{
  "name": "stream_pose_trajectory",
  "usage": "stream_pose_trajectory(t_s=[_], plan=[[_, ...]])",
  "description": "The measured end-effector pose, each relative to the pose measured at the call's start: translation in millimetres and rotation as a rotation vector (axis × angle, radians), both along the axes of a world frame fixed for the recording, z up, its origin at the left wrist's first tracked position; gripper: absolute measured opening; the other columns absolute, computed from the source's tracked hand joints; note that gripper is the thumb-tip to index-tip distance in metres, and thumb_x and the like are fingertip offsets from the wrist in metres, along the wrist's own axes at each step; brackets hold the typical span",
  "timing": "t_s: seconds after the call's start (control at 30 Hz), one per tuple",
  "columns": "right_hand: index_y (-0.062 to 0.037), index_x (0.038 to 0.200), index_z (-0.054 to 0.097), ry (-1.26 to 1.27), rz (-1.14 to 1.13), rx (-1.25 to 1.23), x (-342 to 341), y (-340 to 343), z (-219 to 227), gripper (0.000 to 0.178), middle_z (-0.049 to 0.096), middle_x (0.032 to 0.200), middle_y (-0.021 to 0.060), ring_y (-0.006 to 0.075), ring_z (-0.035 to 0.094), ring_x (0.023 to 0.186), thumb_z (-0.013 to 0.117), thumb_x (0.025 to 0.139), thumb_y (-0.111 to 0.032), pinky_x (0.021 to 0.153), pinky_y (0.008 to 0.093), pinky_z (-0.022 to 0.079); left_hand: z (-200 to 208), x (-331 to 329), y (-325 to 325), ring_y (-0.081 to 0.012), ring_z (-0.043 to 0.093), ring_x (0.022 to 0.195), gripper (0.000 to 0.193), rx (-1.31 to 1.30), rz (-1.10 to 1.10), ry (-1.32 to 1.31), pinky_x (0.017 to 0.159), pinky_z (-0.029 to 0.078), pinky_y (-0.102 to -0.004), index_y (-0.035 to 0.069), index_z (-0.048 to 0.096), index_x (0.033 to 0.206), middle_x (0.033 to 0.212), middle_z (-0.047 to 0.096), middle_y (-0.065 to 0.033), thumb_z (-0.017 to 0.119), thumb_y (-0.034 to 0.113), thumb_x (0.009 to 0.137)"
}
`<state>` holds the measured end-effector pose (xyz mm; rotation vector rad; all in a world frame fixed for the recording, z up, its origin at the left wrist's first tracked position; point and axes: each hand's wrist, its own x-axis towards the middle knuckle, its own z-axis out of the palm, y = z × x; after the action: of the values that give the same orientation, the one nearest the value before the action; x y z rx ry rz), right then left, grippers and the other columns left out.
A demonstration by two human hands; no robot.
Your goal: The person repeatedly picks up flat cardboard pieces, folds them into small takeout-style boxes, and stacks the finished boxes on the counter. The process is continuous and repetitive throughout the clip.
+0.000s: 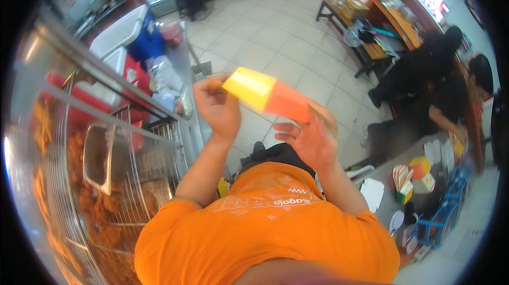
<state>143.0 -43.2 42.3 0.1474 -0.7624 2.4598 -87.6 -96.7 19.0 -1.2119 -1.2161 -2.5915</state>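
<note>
A small yellow and red-orange food carton [268,94] is held up between my hands, tilted and slightly blurred. My left hand [216,109] pinches its yellow end. At the red end, my right hand [316,139] grips the carton against the base of its fingers, while some of its other fingers stick out below. What is inside the carton cannot be seen. To my left stands a glass-sided display case with wire racks [135,179], pieces of fried chicken [106,205] and a steel pan [98,158].
Red and blue coolers [139,30] stand beyond the case. At right, a counter holds several yellow and red cartons [420,167], a white sheet [373,194] and a blue wire basket [444,213]. Two people in dark clothes [419,68] are beside a bench [371,46]. Tiled floor [275,30] lies ahead.
</note>
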Motion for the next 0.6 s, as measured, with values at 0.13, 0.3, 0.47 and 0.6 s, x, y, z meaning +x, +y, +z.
stream_pose_trajectory(t_s=[0.13, 0.3, 0.47, 0.6], plan=[[-0.0048, 0.154, 0.045, -0.266, -0.264, 0.014, 16, 29, 6, 0.047, 0.057, 0.151, 0.0106, 0.0271, 0.057, 0.139, 0.049, 0.112, -0.027, 0.116, 0.0502, 0.045, 4, 10, 2, -0.0325, 0.066, 0.125, 0.059, -0.244, -0.08, 0.479, 0.104, 0.054, -0.0403, 0.002, 0.045, 0.142, 0.132, 0.065, -0.0219, 0.075, -0.006, 0.092], [0.0008, 0.145, 0.053, -0.557, -0.535, 0.063, 22, 48, -30, 0.039, 0.063, 0.141, 0.0121, 0.0248, 0.064, 0.129, 0.049, 0.111, -0.017, 0.108, 0.0447, 0.053, 13, 56, 6, -0.0449, 0.037, 0.152, 0.077, -0.822, -0.036, 0.923, 0.124, 0.03, -0.0553, 0.003, 0.047, 0.151, 0.158, 0.047, -0.0228, 0.081, 0.001, 0.082], [0.0014, 0.137, 0.061, -0.835, -0.537, 0.382, 12, 39, -93, 0.036, 0.068, 0.131, 0.0119, 0.0228, 0.069, 0.117, 0.053, 0.109, -0.02, 0.097, 0.0404, 0.059, -8, 102, -6, -0.0443, 0.045, 0.144, 0.066, -0.902, -0.217, 1.148, 0.118, 0.038, -0.0522, 0.004, 0.052, 0.143, 0.152, 0.053, -0.0232, 0.081, 0.006, 0.084], [-0.0003, 0.135, 0.063, -0.863, -0.328, 0.214, 19, 33, -118, 0.042, 0.069, 0.125, 0.011, 0.0217, 0.071, 0.11, 0.056, 0.108, -0.032, 0.095, 0.0374, 0.059, -33, 106, -2, -0.0458, 0.058, 0.126, 0.046, -1.025, -0.313, 0.953, 0.105, 0.049, -0.0499, 0.001, 0.058, 0.129, 0.141, 0.06, -0.0246, 0.076, 0.003, 0.087]])
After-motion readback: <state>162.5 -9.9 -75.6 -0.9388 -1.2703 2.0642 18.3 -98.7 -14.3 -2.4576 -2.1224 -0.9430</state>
